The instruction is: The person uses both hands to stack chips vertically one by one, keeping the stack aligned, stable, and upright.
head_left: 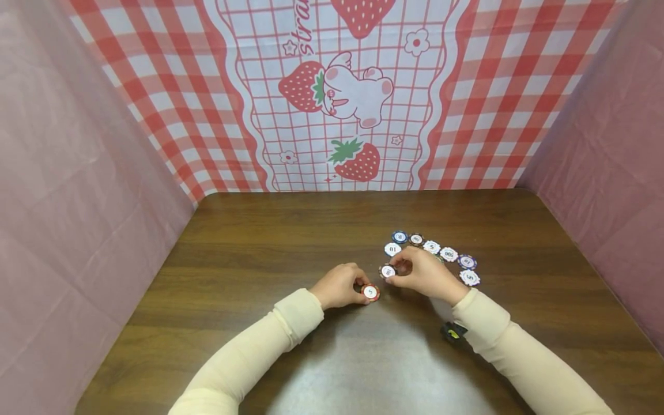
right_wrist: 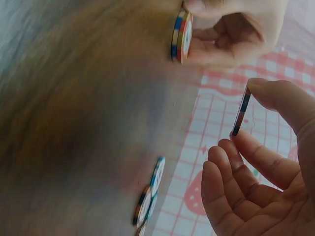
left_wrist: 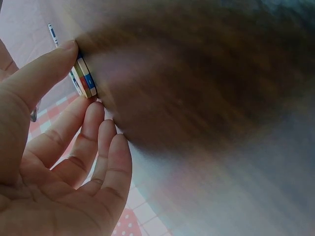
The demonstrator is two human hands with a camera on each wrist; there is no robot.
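My left hand (head_left: 339,286) pinches a short stack of poker chips between thumb and index finger. On top of that stack is a red chip (head_left: 370,292) marked 5; its lower edge shows blue and white bands in the right wrist view (right_wrist: 175,42). Just to the right, my right hand (head_left: 422,274) pinches a single dark poker chip (head_left: 387,271) by its rim. In the right wrist view, this thin chip (right_wrist: 241,112) stands edge-on between thumb and index fingertip, apart from the left hand's stack.
Beyond and right of my right hand lie several chips in a loose arc, among them a blue chip (head_left: 400,237), a white 10 chip (head_left: 392,249) and a white 500 chip (head_left: 449,254). A strawberry-print cloth (head_left: 337,167) hangs behind the wooden table (head_left: 259,230).
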